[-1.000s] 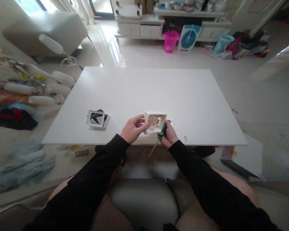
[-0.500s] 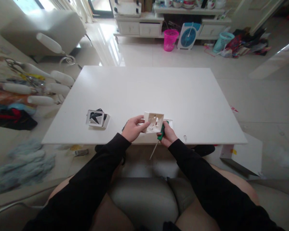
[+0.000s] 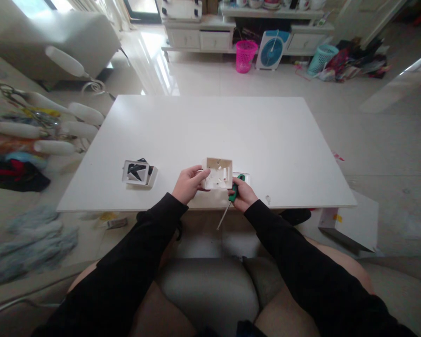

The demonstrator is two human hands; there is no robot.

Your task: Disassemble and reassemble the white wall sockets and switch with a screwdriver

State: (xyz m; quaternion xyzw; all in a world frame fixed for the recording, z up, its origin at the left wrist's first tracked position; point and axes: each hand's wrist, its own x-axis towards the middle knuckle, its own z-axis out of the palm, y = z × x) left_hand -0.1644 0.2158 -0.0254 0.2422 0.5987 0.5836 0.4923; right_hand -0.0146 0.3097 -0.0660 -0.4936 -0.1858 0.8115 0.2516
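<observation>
My left hand (image 3: 190, 183) grips a white plastic mounting box (image 3: 219, 173) by its left side, thumb over the rim. Its hollow inside, with small moulded posts, faces me. Close to the box's right edge, my right hand (image 3: 244, 194) is closed around the green handle of a screwdriver (image 3: 234, 190). The metal shaft points down and left, past the table's front edge. Partly hidden behind the right hand lies a white frame-like piece (image 3: 246, 177). A small clear bit (image 3: 268, 200) rests on the table to the right of that hand.
On the left of the white table (image 3: 210, 126) sit a white frame (image 3: 125, 172) and another box with black pieces. A white box-like object (image 3: 358, 220) stands on the floor at the right. Beyond the table are a pink basket (image 3: 246, 56) and a blue fan (image 3: 272, 50).
The mounting box has shifted slightly left and tipped so its inside faces me more. It now stands a little apart from the screwdriver handle. Both hands keep their holds.
</observation>
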